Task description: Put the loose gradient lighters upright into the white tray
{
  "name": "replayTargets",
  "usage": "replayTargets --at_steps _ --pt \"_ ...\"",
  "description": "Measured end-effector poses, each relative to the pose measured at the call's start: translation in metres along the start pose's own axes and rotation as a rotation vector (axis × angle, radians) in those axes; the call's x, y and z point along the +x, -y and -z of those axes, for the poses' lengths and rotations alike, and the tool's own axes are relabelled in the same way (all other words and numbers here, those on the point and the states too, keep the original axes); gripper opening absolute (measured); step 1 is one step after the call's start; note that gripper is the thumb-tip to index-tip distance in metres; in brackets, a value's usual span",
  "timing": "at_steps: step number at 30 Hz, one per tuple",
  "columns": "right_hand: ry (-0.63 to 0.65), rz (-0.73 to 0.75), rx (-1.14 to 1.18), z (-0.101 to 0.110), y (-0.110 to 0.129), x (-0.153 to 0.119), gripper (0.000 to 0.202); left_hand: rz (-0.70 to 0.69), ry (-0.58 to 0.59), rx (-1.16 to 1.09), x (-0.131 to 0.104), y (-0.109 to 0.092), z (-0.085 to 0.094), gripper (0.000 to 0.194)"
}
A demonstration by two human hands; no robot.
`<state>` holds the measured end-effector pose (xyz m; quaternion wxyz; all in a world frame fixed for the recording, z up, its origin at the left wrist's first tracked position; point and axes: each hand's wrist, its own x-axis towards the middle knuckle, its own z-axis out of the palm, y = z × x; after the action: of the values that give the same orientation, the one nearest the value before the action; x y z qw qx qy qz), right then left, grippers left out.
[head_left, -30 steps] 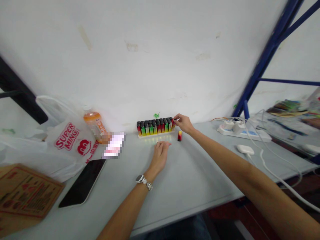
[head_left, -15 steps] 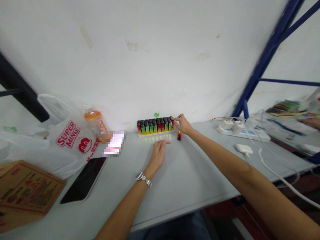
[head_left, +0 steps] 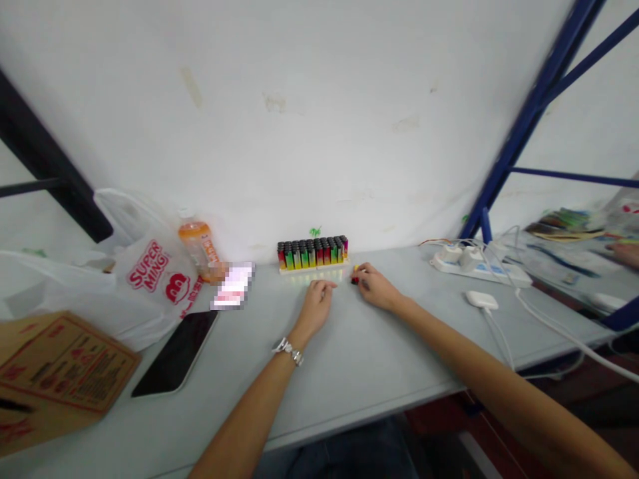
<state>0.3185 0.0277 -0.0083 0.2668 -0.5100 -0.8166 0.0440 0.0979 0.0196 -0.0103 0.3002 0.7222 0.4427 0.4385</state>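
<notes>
A white tray (head_left: 293,271) near the wall holds upright lighters (head_left: 313,253) in tight rows, with black tops and red, green and yellow bodies. Just right of it, my right hand (head_left: 378,287) has its fingers closed around a single red and yellow lighter (head_left: 355,279) at the tabletop; the fingers cover most of it. My left hand (head_left: 315,307), with a silver watch at the wrist, rests in front of the tray. Its fingers are loosely bent and apart, with nothing visible in them.
On the left are a cardboard box (head_left: 70,372), a plastic bag (head_left: 154,279), an orange drink bottle (head_left: 197,243), a lit screen (head_left: 234,286) and a dark phone (head_left: 177,352). A power strip (head_left: 482,267), white charger (head_left: 482,300) and cables lie right, beside a blue frame (head_left: 519,133).
My right hand has left the tray's right end, come down toward me and closed on the loose lighter. My left hand's fingers have curled a little. The view has shifted slightly.
</notes>
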Motion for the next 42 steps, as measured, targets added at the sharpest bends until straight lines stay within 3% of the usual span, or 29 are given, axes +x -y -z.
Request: replayTargets --at_steps 8,13,16,19,22,24,28,33,37,42 --pt "0.165 0.163 0.046 -0.007 0.04 0.027 0.045 -0.019 -0.022 0.095 0.01 0.021 0.026 0.02" --pt "0.157 0.208 0.079 -0.02 0.06 0.035 0.042 -0.043 -0.082 0.135 0.014 0.027 0.035 0.024" --pt "0.052 0.089 0.329 -0.033 0.071 0.037 0.033 0.046 -0.14 0.049 0.015 0.027 0.041 0.022" --pt "-0.051 -0.061 0.778 -0.044 0.081 0.04 0.025 0.121 -0.144 -0.162 0.014 0.022 0.041 0.039" --pt "-0.08 -0.118 1.154 -0.047 0.09 0.042 0.036 0.162 -0.004 -0.422 0.012 0.012 0.033 0.064" --pt "-0.104 -0.149 1.25 -0.045 0.094 0.039 0.041 0.22 0.078 -0.554 0.009 0.004 0.026 0.071" --pt "-0.194 -0.182 1.189 -0.033 0.093 0.03 0.046 0.418 0.074 -0.63 0.002 -0.013 0.016 0.072" --pt "-0.343 -0.271 1.098 -0.025 0.081 0.021 0.035 0.467 -0.097 -0.526 -0.002 -0.023 0.014 0.062" --pt "-0.218 -0.337 1.061 -0.032 0.077 0.021 0.024 0.449 -0.198 -0.469 0.001 -0.024 0.015 0.051" --pt "-0.058 -0.24 0.942 -0.04 0.081 0.019 0.02 0.483 -0.193 -0.583 0.0 -0.028 0.018 0.049"
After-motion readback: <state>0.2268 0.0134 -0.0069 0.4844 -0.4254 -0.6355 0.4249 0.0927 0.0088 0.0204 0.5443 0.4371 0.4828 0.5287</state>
